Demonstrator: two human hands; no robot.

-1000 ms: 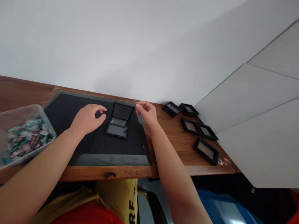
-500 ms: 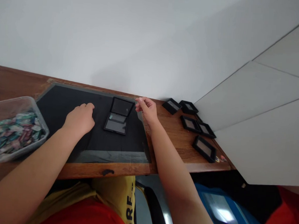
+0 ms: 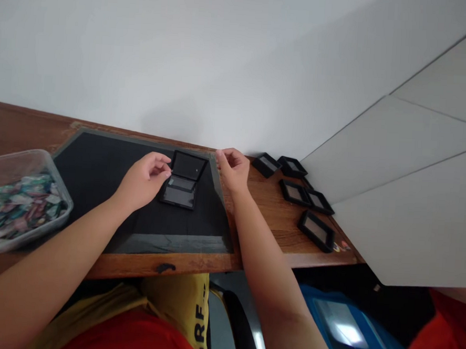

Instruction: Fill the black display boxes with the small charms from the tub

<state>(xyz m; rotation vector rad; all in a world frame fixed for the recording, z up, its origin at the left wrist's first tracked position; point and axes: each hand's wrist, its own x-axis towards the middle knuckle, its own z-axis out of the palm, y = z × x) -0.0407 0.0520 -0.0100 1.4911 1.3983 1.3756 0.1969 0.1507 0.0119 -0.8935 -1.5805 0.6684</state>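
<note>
An open black compact-like case point(image 3: 179, 196) lies on the black mat point(image 3: 99, 161), its dark lid tilted up at the back. The lower part has a narrow compartment with a small pale green bit at its left end and a wider grey panel in front. My left hand point(image 3: 143, 179) is at the case's left side, thumb and index finger close together near the hinge; anything between them is too small to make out. Right of the lid, my right hand point(image 3: 233, 169) is raised with fingers curled and thumb against them in a pinch; its contents cannot be made out.
A clear plastic tub point(image 3: 55, 177) of small green, pink and white wrapped-looking pieces point(image 3: 24, 204) stands at the left. Several black rectangular cases point(image 3: 317, 231) lie on the wooden table point(image 3: 270, 203) at the right. A white wall is behind, grey panels are right.
My left hand has moved right from over the mat to the case's left edge, thumb now showing towards it. My right hand has shifted slightly right. The case has stayed put.
</note>
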